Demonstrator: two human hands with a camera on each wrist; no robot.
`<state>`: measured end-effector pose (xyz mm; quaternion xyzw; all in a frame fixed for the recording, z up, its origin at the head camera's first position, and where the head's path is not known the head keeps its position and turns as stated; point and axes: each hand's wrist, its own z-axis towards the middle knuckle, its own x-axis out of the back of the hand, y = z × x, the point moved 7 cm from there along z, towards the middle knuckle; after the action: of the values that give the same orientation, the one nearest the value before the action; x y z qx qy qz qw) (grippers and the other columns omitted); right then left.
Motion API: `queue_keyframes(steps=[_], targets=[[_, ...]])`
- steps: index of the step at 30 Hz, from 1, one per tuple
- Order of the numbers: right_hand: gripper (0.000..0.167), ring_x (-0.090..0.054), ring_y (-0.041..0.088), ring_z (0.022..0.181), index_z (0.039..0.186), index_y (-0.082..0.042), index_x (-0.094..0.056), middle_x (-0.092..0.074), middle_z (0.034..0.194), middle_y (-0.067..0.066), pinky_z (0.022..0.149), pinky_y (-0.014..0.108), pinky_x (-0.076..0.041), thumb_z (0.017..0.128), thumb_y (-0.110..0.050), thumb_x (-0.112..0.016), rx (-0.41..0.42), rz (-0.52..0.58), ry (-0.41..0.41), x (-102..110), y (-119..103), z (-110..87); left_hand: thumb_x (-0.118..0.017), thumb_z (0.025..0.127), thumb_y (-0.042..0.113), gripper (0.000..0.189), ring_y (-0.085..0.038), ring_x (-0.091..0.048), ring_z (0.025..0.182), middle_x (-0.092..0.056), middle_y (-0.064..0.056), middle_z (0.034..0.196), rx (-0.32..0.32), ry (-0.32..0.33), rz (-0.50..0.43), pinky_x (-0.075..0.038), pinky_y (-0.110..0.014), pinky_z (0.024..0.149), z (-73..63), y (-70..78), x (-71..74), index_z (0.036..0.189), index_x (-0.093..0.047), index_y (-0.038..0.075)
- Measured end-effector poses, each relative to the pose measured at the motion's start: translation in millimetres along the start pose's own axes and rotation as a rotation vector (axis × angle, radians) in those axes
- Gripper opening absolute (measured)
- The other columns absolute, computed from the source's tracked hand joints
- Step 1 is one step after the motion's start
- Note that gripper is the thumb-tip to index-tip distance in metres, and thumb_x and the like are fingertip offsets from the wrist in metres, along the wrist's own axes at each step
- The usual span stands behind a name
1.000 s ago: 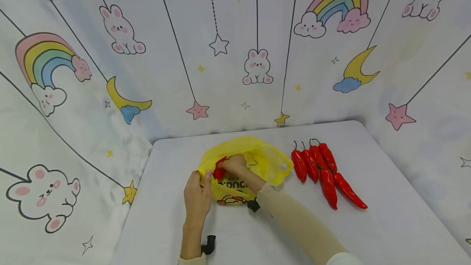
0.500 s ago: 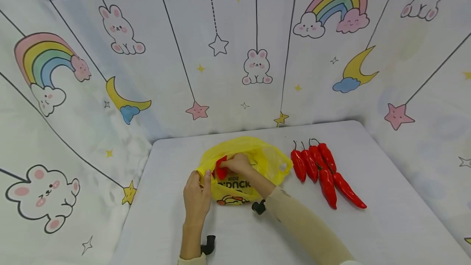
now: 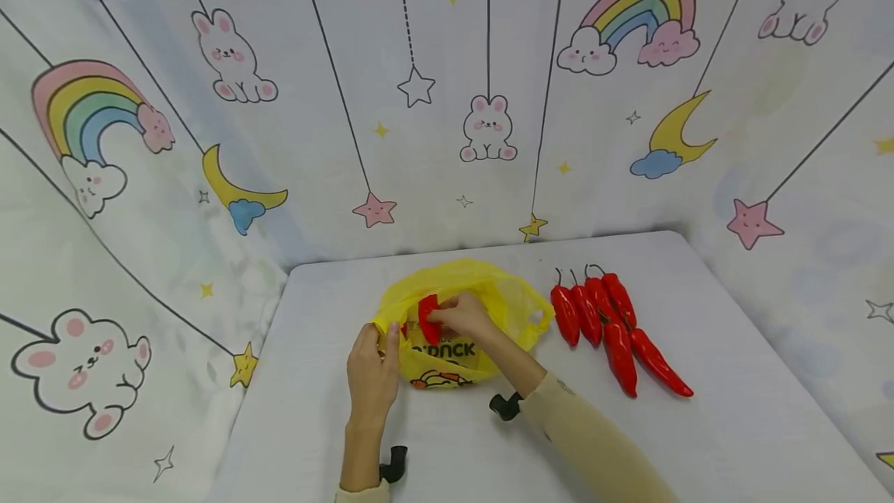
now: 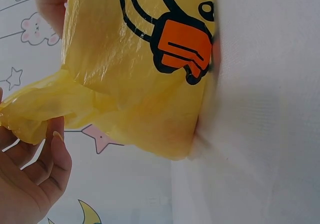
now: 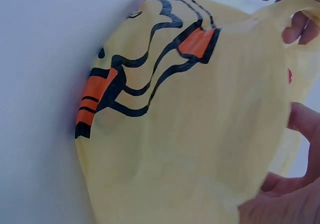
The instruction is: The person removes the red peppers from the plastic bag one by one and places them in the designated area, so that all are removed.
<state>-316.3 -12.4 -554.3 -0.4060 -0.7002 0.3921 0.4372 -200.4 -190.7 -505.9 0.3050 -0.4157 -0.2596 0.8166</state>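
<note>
A yellow plastic bag (image 3: 422,282) lies on the table with its mouth spread, a printed duck and lettering on it. My left hand (image 3: 372,371) pinches the left edge of the mouth; in the left wrist view that hand (image 4: 35,176) has a twisted handle of the bag (image 4: 115,49) between thumb and fingers. Over the opening, my right hand (image 3: 469,315) grips a red chili pepper (image 3: 429,320) by one end. A bit of red shows deeper in the bag near the left fingers. In the right wrist view, the bag (image 5: 210,129) hides most of the right hand (image 5: 290,199).
Several red chili peppers (image 3: 618,355) with dark stems lie on the white table (image 3: 726,332) right of the bag. Behind the table hangs a white cloth backdrop (image 3: 314,138) printed with rabbits and rainbows. Each wrist carries a small black camera (image 3: 504,407).
My right hand has drawn back to the right within the bag's mouth, bringing the chili pepper along, and more of it shows. The left hand keeps its hold on the edge.
</note>
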Motion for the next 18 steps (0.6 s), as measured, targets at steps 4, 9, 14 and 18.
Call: queue_keyframes(steps=[4,9,14,18], targets=[[0.047,-0.074,0.023,0.075,0.120,0.004,-0.067,-0.072,0.103,0.014,0.072,0.038,-0.063,0.088,-0.026,-0.084,0.007,0.007,0.001,5,-2,-8.8,-0.056,0.109,0.039,0.037,-0.015,-0.056,0.077,-0.060,-0.003,0.090,0.002,-0.005,-0.001,-0.055,-0.034,0.068,-0.8,0.2,-1.1,0.105,-0.065,0.003],[0.043,-0.074,0.023,0.076,0.117,0.002,-0.068,-0.072,0.102,0.013,0.080,0.045,-0.063,0.089,-0.025,-0.084,-0.001,0.018,-0.017,12,-6,-21.9,-0.055,0.109,0.040,0.038,-0.016,-0.057,0.078,-0.061,-0.004,0.091,0.004,-0.006,-0.005,-0.055,-0.035,0.069,-1.2,-0.7,-1.9,0.106,-0.065,0.003],[0.043,-0.075,0.024,0.076,0.119,0.001,-0.068,-0.074,0.100,0.011,0.084,0.049,-0.061,0.089,-0.026,-0.083,0.015,0.018,-0.038,18,-7,-32.6,-0.056,0.109,0.039,0.037,-0.015,-0.056,0.077,-0.060,-0.003,0.090,-0.008,-0.002,-0.005,-0.054,-0.034,0.068,-0.8,0.0,-2.7,0.104,-0.065,0.003],[0.042,-0.075,0.023,0.075,0.118,0.000,-0.069,-0.074,0.098,0.010,0.084,0.048,-0.061,0.089,-0.028,-0.083,0.031,0.005,-0.050,24,-4,-42.2,-0.057,0.109,0.039,0.037,-0.015,-0.055,0.076,-0.059,-0.003,0.089,-0.009,-0.006,0.002,-0.053,-0.034,0.068,-1.3,0.6,-3.7,0.104,-0.065,0.003]])
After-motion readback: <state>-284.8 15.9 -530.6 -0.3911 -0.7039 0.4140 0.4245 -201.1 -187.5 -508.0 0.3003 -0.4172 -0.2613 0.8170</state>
